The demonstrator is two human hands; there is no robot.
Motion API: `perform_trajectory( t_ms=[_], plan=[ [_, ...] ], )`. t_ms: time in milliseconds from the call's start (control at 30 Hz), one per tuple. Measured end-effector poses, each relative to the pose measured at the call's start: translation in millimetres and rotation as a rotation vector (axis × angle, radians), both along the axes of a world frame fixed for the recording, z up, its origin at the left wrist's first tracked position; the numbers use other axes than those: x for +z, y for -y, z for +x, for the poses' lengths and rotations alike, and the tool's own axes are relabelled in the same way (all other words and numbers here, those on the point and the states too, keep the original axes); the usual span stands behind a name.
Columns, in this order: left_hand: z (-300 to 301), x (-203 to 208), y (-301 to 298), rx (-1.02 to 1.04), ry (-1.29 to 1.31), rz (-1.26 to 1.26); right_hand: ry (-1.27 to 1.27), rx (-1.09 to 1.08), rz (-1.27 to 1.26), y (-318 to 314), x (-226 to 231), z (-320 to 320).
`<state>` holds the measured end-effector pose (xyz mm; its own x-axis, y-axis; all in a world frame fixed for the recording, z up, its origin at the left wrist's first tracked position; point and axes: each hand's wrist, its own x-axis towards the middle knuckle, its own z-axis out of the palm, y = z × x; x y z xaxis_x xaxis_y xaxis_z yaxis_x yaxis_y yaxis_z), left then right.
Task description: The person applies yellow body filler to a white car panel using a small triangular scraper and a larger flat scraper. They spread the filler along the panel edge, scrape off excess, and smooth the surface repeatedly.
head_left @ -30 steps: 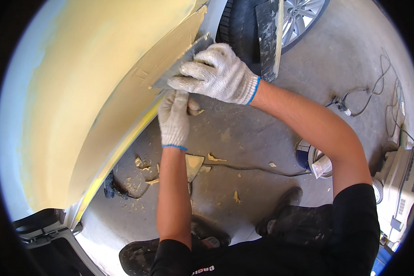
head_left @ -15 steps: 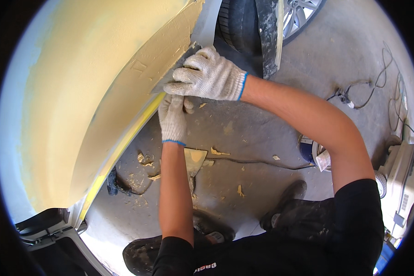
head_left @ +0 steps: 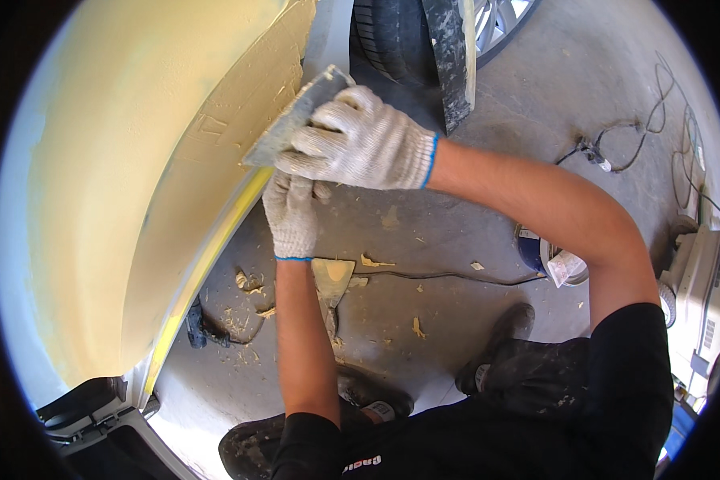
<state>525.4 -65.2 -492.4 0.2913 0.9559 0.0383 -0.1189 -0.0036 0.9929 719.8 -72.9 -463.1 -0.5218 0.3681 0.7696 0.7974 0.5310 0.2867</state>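
Note:
A grey flat filler spreader [head_left: 300, 120] is gripped by my right hand [head_left: 360, 144], which wears a white knit glove with a blue cuff. The spreader's long edge lies at the border of the tan filler [head_left: 236, 112] on the curved car body panel [head_left: 96, 176]. Below it, my gloved left hand [head_left: 291, 216] is closed beside the upper end of the yellow tape strip [head_left: 208, 260] on the panel's lower edge. Its fingertips are partly hidden under my right hand, and I cannot make out what they hold.
A car tyre [head_left: 392, 40] stands beyond the panel, with a stained dark flap [head_left: 450, 64] beside it. On the floor lie filler scraps [head_left: 374, 262], a smeared board [head_left: 333, 276] and a black cable [head_left: 456, 280]. A tin [head_left: 536, 248] sits under my right forearm.
The spreader has tilted up, and more of its face shows. Both hands appear slightly further left and lower, while the whole view has also shifted a little.

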Motion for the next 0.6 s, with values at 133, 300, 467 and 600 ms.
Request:
perform_trajectory(
  t_ms=[133,300,467,600],
  plan=[
    [-9,-30,-21,0.076,0.025,-0.063,0.053,0.001,-0.127,-17,-4,-13],
    [-13,-50,-5,-0.027,-0.038,-0.080,0.052,-0.003,-0.135,3,-20,-2],
    [11,8,1,0.017,0.040,0.065,0.037,0.070,0.028,1,27,16],
    [33,1,-20,0.024,0.030,0.082,0.076,0.076,0.038,-29,26,38]
  ],
)
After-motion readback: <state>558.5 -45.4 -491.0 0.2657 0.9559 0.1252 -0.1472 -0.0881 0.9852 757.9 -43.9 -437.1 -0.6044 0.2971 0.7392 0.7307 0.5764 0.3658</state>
